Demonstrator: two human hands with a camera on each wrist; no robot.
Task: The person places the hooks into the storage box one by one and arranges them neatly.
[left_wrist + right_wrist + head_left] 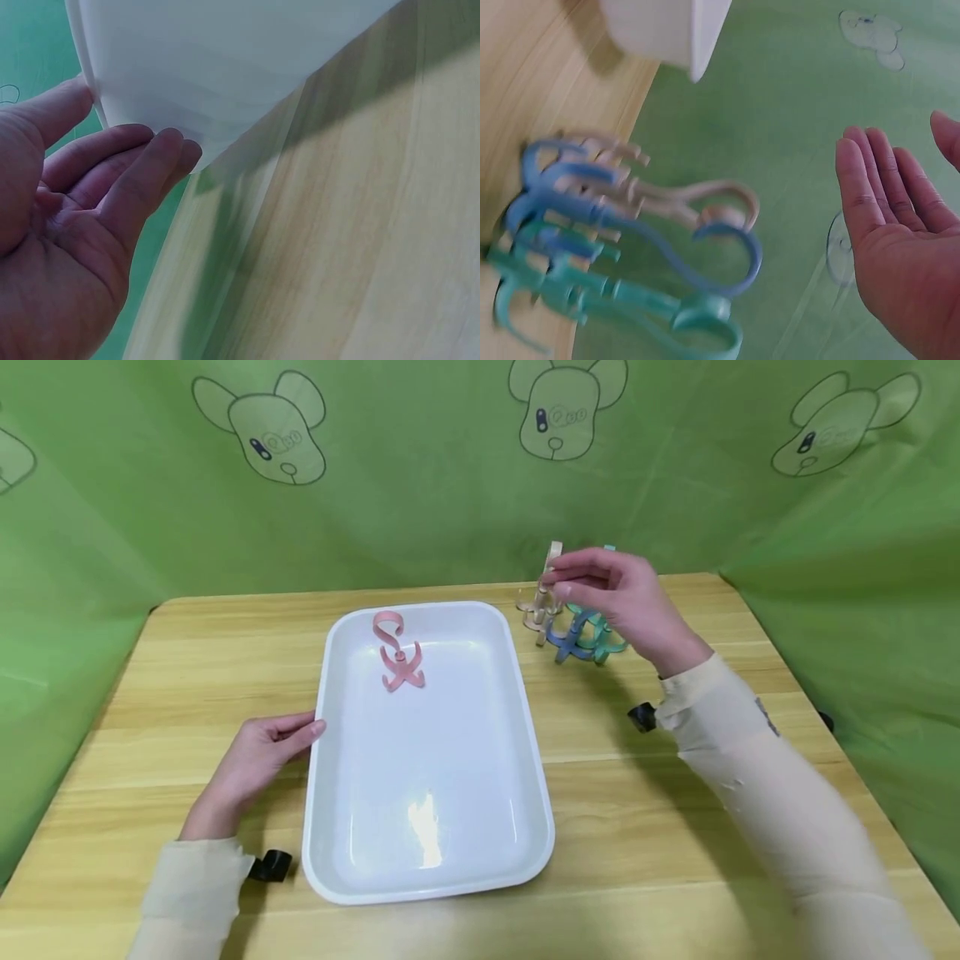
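Note:
My left hand point(255, 760) holds the left rim of a white plastic tray point(435, 760), thumb at the edge and fingers against the outer wall. Inside the tray, near its far left corner, a pink multi-prong hook point(402, 668) stands with its curved top up. My right hand point(626, 597) hovers over a cluster of similar hooks right of the tray. In the right wrist view its fingers are extended and hold nothing. The cluster has a beige hook point(660, 196), a blue hook point(555, 199) and green hooks point(649, 298), close together on the table.
The wooden table point(622, 860) ends at a green curtain point(420, 527) with printed cartoon heads, which rises behind and beside it. A small black device point(642, 717) is at the right wrist, another point(272, 865) at the left wrist.

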